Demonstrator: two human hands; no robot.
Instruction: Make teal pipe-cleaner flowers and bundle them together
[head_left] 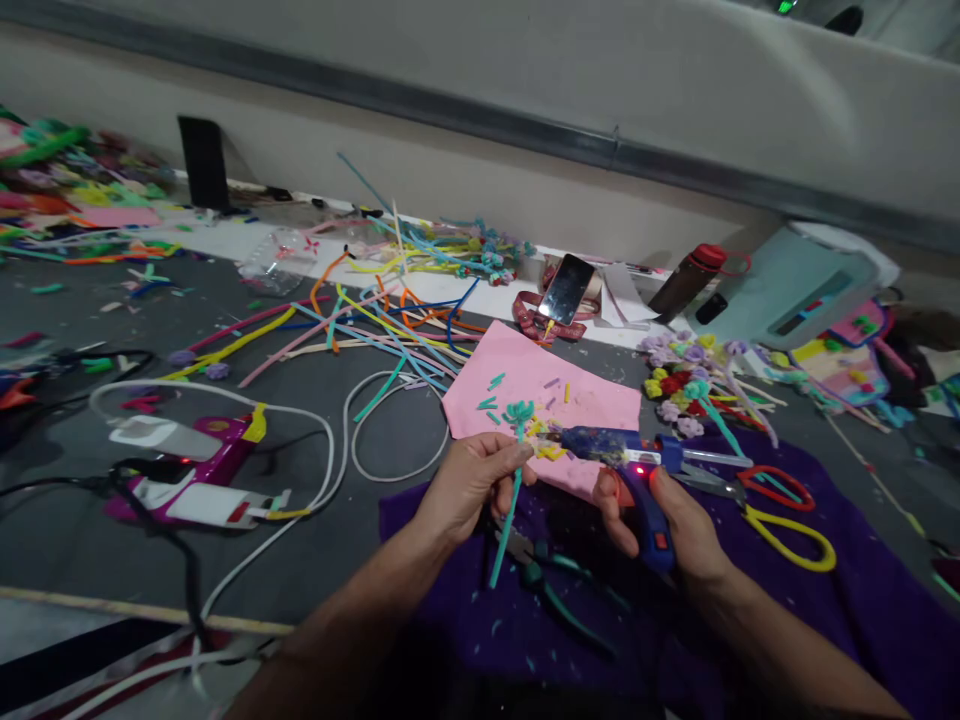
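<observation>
Pinched in my left hand [480,475] is a teal pipe-cleaner flower [519,412], its fuzzy stem pointing down toward me. My right hand [679,525] grips a blue hot glue gun [611,445] by its handle; a red light glows on it and a clear glue stick juts from its back. The nozzle is close to the stem just below the flower head; whether they touch I cannot tell. Under both lies a pink sheet [555,380] with short teal, yellow and purple pipe-cleaner bits. Green-handled pliers [562,600] rest on the purple cloth [480,625] below my hands.
Scissors [780,515] with red and yellow handles lie right of my right hand. Finished flowers [686,380] are piled behind them. A phone [568,288], a dark bottle [686,285] and loose pipe cleaners [375,320] are farther back. Cables and a magenta-and-white device [202,480] occupy the left.
</observation>
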